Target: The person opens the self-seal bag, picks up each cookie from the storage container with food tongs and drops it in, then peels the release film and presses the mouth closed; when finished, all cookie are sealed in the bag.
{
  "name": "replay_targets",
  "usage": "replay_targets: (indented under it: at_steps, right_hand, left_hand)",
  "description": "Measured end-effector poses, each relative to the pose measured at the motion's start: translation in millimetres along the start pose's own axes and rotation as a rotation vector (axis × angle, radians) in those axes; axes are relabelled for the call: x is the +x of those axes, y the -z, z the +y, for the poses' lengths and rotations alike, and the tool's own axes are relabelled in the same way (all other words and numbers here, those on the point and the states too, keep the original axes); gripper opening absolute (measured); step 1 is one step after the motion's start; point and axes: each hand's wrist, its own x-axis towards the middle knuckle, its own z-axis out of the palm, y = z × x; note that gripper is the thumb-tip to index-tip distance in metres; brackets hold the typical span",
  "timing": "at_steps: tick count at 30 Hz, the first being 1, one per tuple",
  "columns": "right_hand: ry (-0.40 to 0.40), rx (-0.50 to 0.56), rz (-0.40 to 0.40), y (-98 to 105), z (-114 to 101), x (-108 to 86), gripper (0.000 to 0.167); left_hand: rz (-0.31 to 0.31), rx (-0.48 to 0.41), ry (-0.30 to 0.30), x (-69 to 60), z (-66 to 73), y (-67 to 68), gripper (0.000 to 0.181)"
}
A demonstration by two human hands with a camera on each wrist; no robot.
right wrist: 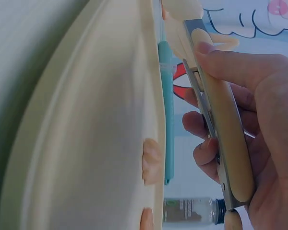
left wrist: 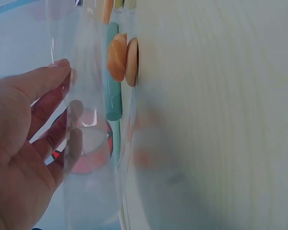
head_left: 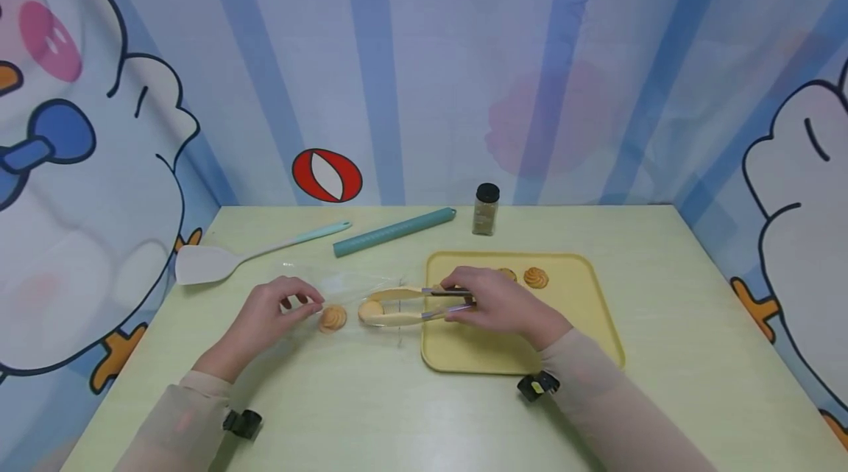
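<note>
A clear plastic bag lies on the table, its upper film lifted. My left hand pinches the film's edge between thumb and fingers. Inside the bag is a swirl cookie. My right hand grips the handles of cream-tipped metal tongs. The tongs' tips reach into the bag, with another cookie between them. Below the right hand lies a yellow tray, and on it are swirl cookies, one partly hidden behind the hand.
Behind the bag lie a white spatula with a mint handle and a teal rolling pin. A spice jar with a black lid stands behind the tray. A printed curtain hangs along the table's back edge.
</note>
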Motion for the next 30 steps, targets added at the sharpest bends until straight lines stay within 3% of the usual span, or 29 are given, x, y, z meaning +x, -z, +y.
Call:
replay_targets:
  at_steps: [12,30]
  right_hand:
    - [-0.001,-0.015,-0.019,-21.2,-13.2,20.8,0.044]
    - [-0.042,-0.014,0.018,-30.1,-32.3,32.5,0.046]
  left_hand:
    - [-0.014,-0.002,0.006,-0.5,0.2,-0.9,0.012]
    - [-0.002,0.005,0.021,0.6,-0.6,-1.4,0.013]
